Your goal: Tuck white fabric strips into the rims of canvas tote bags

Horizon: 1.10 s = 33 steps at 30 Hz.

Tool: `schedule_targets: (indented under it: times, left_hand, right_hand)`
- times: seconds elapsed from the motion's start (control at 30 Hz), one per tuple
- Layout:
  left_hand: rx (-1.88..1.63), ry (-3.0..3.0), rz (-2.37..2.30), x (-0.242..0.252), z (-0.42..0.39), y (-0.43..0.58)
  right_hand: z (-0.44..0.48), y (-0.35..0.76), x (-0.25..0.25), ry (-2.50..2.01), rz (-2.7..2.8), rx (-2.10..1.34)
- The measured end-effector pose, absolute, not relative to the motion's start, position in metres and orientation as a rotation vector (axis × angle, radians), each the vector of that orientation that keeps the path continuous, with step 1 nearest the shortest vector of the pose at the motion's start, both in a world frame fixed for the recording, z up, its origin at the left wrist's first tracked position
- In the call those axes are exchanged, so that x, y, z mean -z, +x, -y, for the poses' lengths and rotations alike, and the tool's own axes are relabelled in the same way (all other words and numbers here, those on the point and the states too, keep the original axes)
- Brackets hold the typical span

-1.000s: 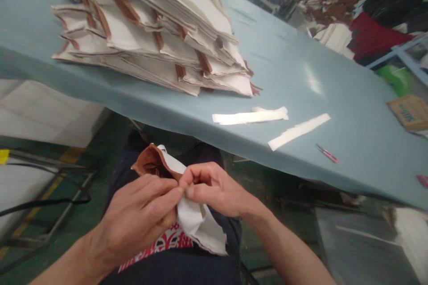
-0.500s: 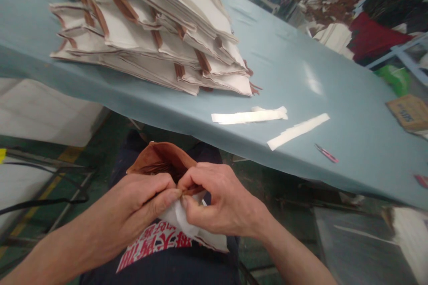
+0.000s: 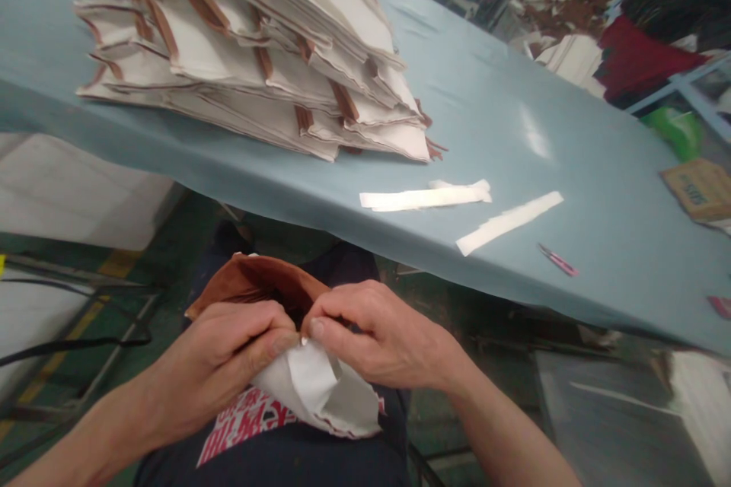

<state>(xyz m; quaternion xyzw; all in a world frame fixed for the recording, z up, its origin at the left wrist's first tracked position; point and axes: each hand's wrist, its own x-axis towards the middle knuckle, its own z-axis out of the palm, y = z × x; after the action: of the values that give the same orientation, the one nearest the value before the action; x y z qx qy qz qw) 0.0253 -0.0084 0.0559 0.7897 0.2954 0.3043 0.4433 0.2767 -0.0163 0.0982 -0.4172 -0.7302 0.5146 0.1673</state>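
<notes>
- Left hand [image 3: 243, 342]: fingers curled, thumb and forefinger pinched together on the edge of a white-and-brown fabric piece [image 3: 311, 388].
- Right hand [image 3: 382, 335]: similarly narrow, thumb and forefinger pinching the same edge; its fingertips meet or nearly meet those of the left hand. Exact contact cannot be told, as the digits cover it.
- Fabric piece: held above the person's lap, in front of the near edge of the table [image 3: 474, 114]. Brown side bulges up behind the hands around a dark, folded opening; white side hangs below them, creased, its lower edge slanting.
- Beneath it: a dark garment [image 3: 274, 464] with a red-and-white print [image 3: 245, 430], partly covered by the fabric and left hand.
- Table surface: blue-grey, smooth, with a bright reflection toward the right.
- On table, left and centre: a tall stack of off-white fabric pieces [image 3: 228, 57] with brown bands, layers uneven.
- Right of the stack, near the front edge: a white strip [image 3: 426, 198] lying roughly level, and a second white strip [image 3: 510, 223] lying aslant, the two apart.
- Farther right: small pink-handled snips [image 3: 558, 260], apart from both strips.
- Right side: cardboard box [image 3: 697, 190], near a green object [image 3: 677, 133], identity unclear.
</notes>
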Motion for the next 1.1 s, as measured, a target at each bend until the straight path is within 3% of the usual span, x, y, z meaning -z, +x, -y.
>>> schedule_targets:
  times: [0.37,0.63,0.93,1.1]
  left_hand:
    - [-0.563,1.983,-0.705,-0.065,0.001,0.027]
    - [-0.717,2.346,-0.756,-0.088,0.01,0.043]
    - [-0.835,2.026,-0.88,-0.068,0.02,0.055]
    - [-0.789,1.905,-0.803,-0.064,0.009,0.058]
  right_hand:
    - [0.028,0.275,-0.094,-1.058,2.232,-0.78]
    - [0.03,0.284,-0.104,-0.951,2.31,-0.888]
    - [0.037,0.265,-0.075,-1.118,2.21,-0.83]
    - [0.032,0.273,-0.068,-1.146,2.083,-1.042]
